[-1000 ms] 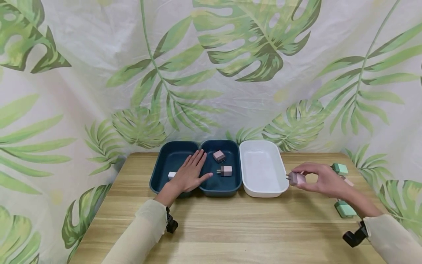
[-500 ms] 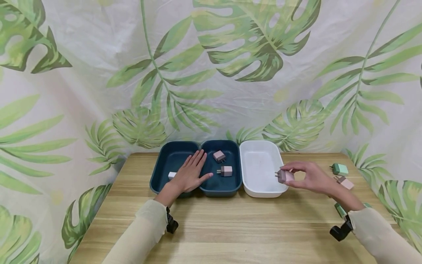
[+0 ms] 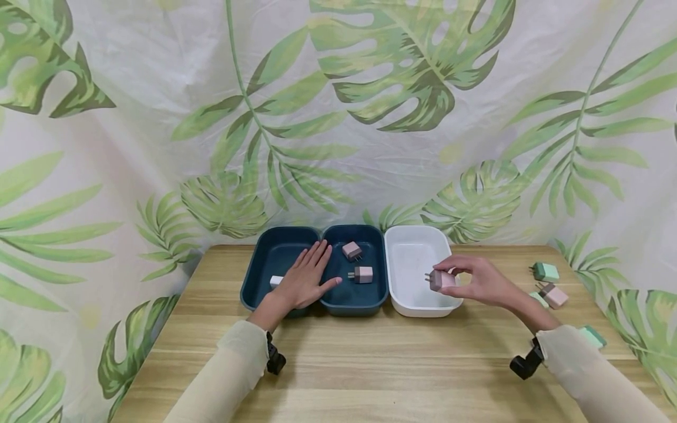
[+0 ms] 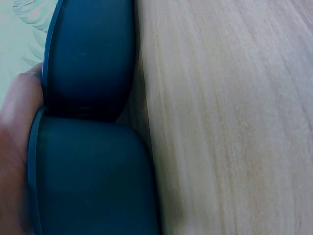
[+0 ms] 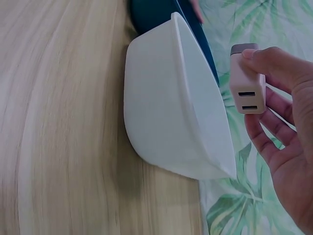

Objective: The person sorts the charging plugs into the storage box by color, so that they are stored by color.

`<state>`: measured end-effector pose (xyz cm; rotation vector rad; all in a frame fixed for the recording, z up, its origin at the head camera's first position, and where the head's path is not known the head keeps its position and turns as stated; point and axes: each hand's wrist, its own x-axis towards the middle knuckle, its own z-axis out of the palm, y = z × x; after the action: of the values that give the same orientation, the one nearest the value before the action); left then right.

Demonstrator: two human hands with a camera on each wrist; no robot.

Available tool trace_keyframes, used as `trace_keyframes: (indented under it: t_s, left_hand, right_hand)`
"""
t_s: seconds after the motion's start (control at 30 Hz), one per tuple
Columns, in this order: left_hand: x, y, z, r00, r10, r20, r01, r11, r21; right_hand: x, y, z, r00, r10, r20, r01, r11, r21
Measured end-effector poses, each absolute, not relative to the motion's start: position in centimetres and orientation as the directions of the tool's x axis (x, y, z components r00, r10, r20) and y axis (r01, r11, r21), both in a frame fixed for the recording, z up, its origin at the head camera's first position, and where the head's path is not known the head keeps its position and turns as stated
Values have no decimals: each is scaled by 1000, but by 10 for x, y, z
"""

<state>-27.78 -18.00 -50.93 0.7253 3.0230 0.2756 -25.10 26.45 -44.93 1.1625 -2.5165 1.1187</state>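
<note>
Right of centre, the right hand (image 3: 481, 282) pinches a charger (image 3: 441, 281) over a white tray (image 3: 414, 261). The left hand (image 3: 302, 281) rests, fingers (image 3: 322, 257) straight.

A wooden table (image 3: 402, 364) and leaf-print cloth backdrop (image 3: 370, 164) show a screened-off tabletop workspace.

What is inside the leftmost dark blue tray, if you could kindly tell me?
In the tray, a white block shows, partly covered by the left hand; anything else beneath that hand cannot be seen.
</note>
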Motion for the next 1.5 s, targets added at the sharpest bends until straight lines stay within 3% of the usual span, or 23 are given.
trace_keyframes:
  t_s: [1.13,1.5]
  left_hand:
    - [-277,-181,-507,-889,457,26,455,876,160]
    - [-274,-180,-504,-884,466,42,466,870,161]
  right_hand:
    - [-275,183,-455,-704,-615,356,-650,357,-671]
    - [-280,163,-459,-683,-635,360,-665,338,-666]
